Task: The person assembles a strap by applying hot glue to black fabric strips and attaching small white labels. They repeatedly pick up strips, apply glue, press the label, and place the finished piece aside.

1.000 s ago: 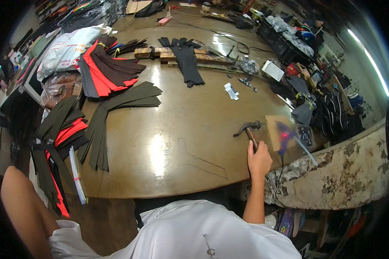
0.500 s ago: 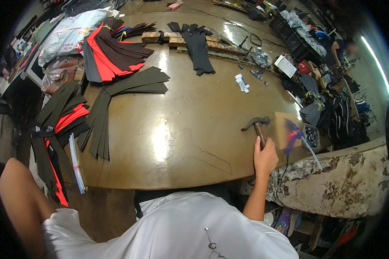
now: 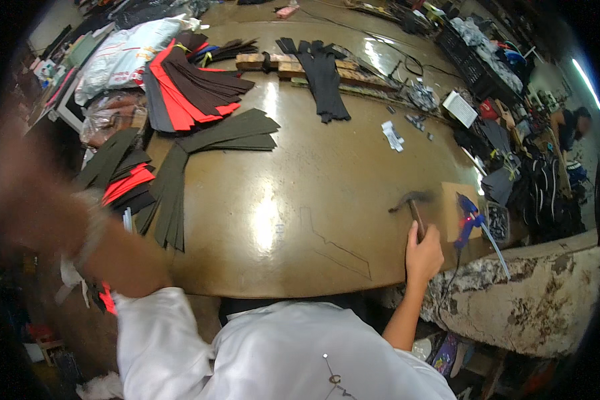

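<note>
My right hand [image 3: 424, 257] is closed around the wooden handle of a claw hammer [image 3: 412, 201], whose dark head hovers over or rests on the brown table near its right side; which one I cannot tell. Raised at the far left, my left hand [image 3: 30, 157] is badly smeared by motion, so its fingers cannot be read. My left forearm covers part of a bundle of dark and red strips [image 3: 130, 183]. To the right of the hammer, a blue glue gun [image 3: 469, 220] with a pale glue stick in it lies on a tan board [image 3: 451, 200].
Fanned olive strips [image 3: 237, 132], red and brown strips [image 3: 200, 87] and a white sack [image 3: 123, 57] occupy the table's left. Black strips [image 3: 323, 83] lie across wooden bars. A clear tub [image 3: 497, 223] of small dark parts stands right. Another person [image 3: 567, 127] is at the far right.
My left arm has swung up into the left side, blurred, over the strips there. My right hand keeps hold of the hammer. The whole view has shifted slightly.
</note>
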`<state>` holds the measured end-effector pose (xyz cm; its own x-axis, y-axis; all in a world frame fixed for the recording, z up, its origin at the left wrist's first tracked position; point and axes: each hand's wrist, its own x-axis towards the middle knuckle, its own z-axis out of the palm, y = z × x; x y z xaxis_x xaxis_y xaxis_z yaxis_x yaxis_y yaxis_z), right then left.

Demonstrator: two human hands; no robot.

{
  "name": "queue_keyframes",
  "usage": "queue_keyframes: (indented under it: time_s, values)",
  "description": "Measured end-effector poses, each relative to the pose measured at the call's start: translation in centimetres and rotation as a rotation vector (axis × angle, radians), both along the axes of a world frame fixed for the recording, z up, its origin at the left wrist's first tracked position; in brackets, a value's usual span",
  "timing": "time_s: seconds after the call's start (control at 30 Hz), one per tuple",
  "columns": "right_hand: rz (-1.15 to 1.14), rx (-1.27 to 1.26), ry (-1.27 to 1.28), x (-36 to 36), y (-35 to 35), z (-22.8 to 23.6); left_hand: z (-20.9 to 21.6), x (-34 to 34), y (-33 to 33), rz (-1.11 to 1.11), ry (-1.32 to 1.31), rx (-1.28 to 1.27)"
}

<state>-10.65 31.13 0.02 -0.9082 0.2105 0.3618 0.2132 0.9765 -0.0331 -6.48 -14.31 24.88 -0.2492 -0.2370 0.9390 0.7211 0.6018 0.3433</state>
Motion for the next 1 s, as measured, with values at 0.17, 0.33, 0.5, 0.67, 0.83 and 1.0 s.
queue_keyframes:
  time_s: [0.17,0.33,0.5,0.67,0.83,1.0]
  values:
    - [0.036,0.01,0.021,-0.2,0.3,-0.3,-18.3,-14.3,1.6,-0.254,-0.781,0.494]
    - [0.034,0.026,0.042,-0.3,0.5,-0.7,-26.5,-22.9,6.7,-0.045,-1.08,0.167]
    - [0.025,0.028,0.07,-0.3,0.2,-0.8,-26.8,-26.9,10.3,0.128,-1.104,-0.026]
    - [0.041,0.022,0.057,-0.3,0.3,-0.4,-27.5,-26.2,9.0,-0.035,-1.055,0.194]
    - [0.078,-0.019,0.01,-0.9,0.4,2.6,-24.7,-20.7,6.8,-0.168,-1.127,0.299]
    - [0.583,-0.86,-0.109,0.1,-5.9,4.6,-21.4,-5.7,8.8,-0.402,-1.156,0.519]
